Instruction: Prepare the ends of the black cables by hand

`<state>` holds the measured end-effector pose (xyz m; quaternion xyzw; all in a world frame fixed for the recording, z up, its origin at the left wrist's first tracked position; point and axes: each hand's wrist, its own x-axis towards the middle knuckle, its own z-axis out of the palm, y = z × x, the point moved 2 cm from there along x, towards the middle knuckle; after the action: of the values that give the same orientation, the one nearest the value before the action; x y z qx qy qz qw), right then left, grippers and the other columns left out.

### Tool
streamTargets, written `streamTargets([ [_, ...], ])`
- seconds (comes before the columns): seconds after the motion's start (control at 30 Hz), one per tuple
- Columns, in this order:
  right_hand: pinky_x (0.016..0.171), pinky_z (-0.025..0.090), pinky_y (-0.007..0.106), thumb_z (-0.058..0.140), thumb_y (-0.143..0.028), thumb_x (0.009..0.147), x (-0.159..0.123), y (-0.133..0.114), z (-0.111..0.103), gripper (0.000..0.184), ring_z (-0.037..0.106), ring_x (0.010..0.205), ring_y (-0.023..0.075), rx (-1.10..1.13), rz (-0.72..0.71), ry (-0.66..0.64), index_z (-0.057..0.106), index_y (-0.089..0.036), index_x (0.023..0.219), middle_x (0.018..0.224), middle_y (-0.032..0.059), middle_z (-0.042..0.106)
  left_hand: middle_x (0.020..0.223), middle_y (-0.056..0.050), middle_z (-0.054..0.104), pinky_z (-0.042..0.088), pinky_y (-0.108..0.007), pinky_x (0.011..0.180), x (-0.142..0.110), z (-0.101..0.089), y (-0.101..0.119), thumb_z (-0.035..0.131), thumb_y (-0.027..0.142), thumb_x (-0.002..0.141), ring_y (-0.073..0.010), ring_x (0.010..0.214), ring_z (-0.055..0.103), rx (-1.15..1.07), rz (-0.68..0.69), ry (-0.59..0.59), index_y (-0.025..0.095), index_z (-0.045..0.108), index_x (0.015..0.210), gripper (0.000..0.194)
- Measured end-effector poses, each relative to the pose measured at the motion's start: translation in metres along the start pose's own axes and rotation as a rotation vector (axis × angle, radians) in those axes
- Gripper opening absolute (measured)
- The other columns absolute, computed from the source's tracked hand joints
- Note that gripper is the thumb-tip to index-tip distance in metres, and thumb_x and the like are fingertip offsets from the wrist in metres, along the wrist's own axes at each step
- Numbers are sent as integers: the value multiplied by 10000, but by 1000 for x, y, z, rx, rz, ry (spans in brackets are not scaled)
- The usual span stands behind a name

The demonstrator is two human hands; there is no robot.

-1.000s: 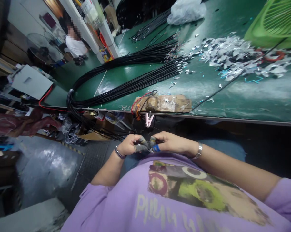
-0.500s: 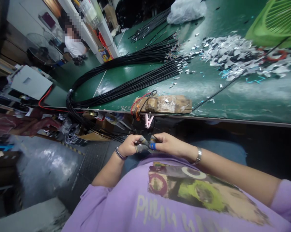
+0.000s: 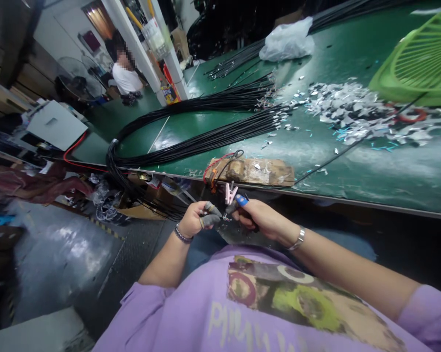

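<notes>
We have lifted our left hand (image 3: pixel 196 222) and right hand (image 3: pixel 257 218) from our lap toward twelve o'clock, fingertips pinched together on a small wire end (image 3: pixel 226 218) just below the pink clip (image 3: pixel 230 192), bringing it nearer the clip.

hands (image 3: pixel 228 220) pinch small wire end (image 3: pixel 226 218)

Both forearms reach forward from the body and meet low in front of the chest. The left hand (image 3: pixel 196 222) is curled, its covered fingertips pinched together. The right hand (image 3: pixel 259 217) faces it, fingertips pinched and nearly touching the left's.
</notes>
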<state>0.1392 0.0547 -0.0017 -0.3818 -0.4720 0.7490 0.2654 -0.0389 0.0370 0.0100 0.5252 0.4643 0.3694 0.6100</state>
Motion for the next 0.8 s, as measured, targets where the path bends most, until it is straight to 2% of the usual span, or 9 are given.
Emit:
streamTargets([
  [0.1,404,300,225,423,-560,828,-7,0,1,445,340,401,84,-203,-236,92,504,-182,608,472,-30,439,430,49,496,284,-155,353,1,-1,-5,769,474,597,-43,347,406,-55,27,-6,117,575,688,416],
  [0.2,526,397,237,505,-275,795,-20,-2,2,126,494,560,122,-573,-668,174,575,-177,759,666,24,575,425,52,492,274,-151,348,0,-1,-11,766,479,600,-40,339,395,-101,7,-34,120,562,690,423],
  [0.23,553,408,237,498,-186,761,-24,-2,4,121,518,601,130,-696,-791,159,590,-177,838,722,34,597,420,53,490,271,-151,345,-1,0,-13,768,488,592,-38,333,390,-110,-8,-48,120,558,687,434],
  [0.27,560,408,236,478,-120,723,-26,-2,6,225,529,621,134,-809,-883,135,592,-178,909,762,43,609,414,53,489,269,-151,342,-2,0,-14,770,499,581,-38,328,385,-114,-27,-61,120,552,682,448],
  [0.33,549,400,231,445,-54,662,-29,-2,8,364,537,629,137,-987,-992,113,576,-176,979,811,56,623,404,53,488,265,-151,337,-3,0,-16,775,518,561,-37,319,380,-115,-64,-84,123,539,673,474],
  [0.43,559,399,227,431,-39,655,-29,-5,10,345,539,640,137,-1127,-1067,131,561,-179,943,854,67,632,400,51,493,259,-147,327,-4,1,-17,778,528,548,-37,313,377,-108,-100,-113,124,531,674,490],
  [0.57,556,382,227,405,-28,628,-27,-9,11,314,505,624,133,-1152,-1092,76,528,-184,872,825,60,615,381,59,479,251,-146,304,-5,3,-15,778,554,527,-35,292,356,-110,-132,-157,127,527,673,517],
  [0.67,534,366,231,391,-39,591,-26,-10,11,275,465,604,134,-1059,-1038,-51,488,-185,803,772,53,580,374,59,479,252,-147,291,-5,3,-11,776,574,513,-34,279,351,-87,-174,-218,128,523,660,533],
  [0.8,557,375,233,401,-58,633,-25,-13,8,176,434,592,124,-849,-872,-172,463,-191,730,683,14,526,411,35,530,300,-152,300,-3,5,-5,782,559,515,-46,295,406,-13,-250,-277,123,533,653,521],
])
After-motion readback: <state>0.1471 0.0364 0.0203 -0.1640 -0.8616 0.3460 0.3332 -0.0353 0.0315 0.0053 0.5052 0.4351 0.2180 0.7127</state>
